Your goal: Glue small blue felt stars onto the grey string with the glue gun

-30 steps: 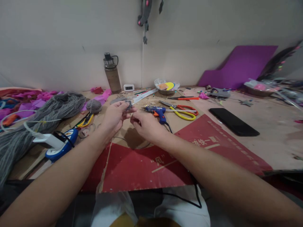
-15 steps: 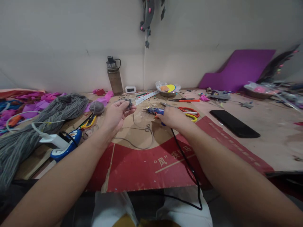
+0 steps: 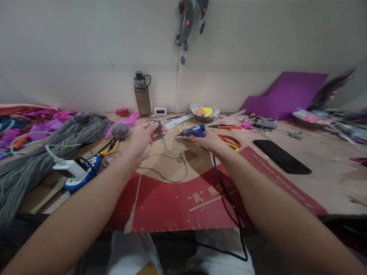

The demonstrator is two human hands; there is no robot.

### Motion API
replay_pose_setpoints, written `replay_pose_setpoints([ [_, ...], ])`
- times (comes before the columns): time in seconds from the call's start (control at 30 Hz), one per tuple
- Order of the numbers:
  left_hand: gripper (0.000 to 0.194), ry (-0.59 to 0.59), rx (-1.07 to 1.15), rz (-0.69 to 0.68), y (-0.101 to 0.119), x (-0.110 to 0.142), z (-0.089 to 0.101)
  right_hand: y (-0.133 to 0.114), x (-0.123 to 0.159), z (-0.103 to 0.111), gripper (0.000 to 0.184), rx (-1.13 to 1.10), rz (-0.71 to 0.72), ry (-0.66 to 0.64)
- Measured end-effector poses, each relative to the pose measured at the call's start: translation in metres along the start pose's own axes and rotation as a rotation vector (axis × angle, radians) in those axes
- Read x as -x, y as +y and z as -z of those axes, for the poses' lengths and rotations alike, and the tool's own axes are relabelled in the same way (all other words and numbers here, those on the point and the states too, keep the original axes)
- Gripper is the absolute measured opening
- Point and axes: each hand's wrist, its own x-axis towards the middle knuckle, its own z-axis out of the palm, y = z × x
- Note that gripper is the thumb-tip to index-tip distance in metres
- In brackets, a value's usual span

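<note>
My left hand [image 3: 145,138] is closed in a pinch on a small grey yarn piece [image 3: 159,125], partly hidden by the fingers. From it a strand of grey yarn [image 3: 185,168] trails down in a loop onto the cardboard. My right hand [image 3: 212,141] is wrapped round a blue glue gun [image 3: 197,131] with an orange trigger, its nozzle pointing left toward the yarn piece but apart from it. The gun's black cord [image 3: 229,198] hangs down over the table edge. Close behind the right hand lie scissors with red and yellow handles [image 3: 231,141], partly covered.
A grey yarn hank [image 3: 74,133], yarn ball [image 3: 119,131] and blue power strip [image 3: 93,168] lie at left. Behind stand a bottle [image 3: 142,101], small clock [image 3: 160,111] and bowl [image 3: 204,118]. A black phone [image 3: 281,156] rests at right. Red-printed cardboard [image 3: 172,206] covers the front.
My right hand let go of the yarn, moved right to the glue gun and picked it up off the table. The left hand kept its pinch on the yarn piece.
</note>
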Motion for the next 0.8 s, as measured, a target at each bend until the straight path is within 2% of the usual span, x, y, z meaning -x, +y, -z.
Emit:
replay_pose_setpoints([
  [0.1,0.012,0.032,-0.036,-0.004,0.001,0.0,0.002,-0.021,0.008,0.003,0.029,-0.282,-0.044,0.095],
  [0.17,0.011,0.067,-0.051,0.001,0.001,0.0,0.002,-0.039,0.017,0.007,0.03,-0.516,0.055,0.089],
  [0.23,0.011,0.093,-0.052,0.002,0.002,0.001,0.002,-0.053,0.027,0.01,0.028,-0.616,0.203,0.022],
  [0.33,0.013,0.099,-0.045,-0.008,0.003,0.001,0.0,-0.063,0.039,0.013,0.025,-0.627,0.307,-0.054],
  [0.5,0.016,0.065,-0.037,-0.026,0.003,0.001,0.001,-0.059,0.043,0.012,0.021,-0.508,0.411,-0.104],
  [0.8,0.02,0.06,-0.024,-0.014,0.004,0.002,0.0,-0.055,0.042,0.006,0.036,-0.335,0.421,-0.064],
])
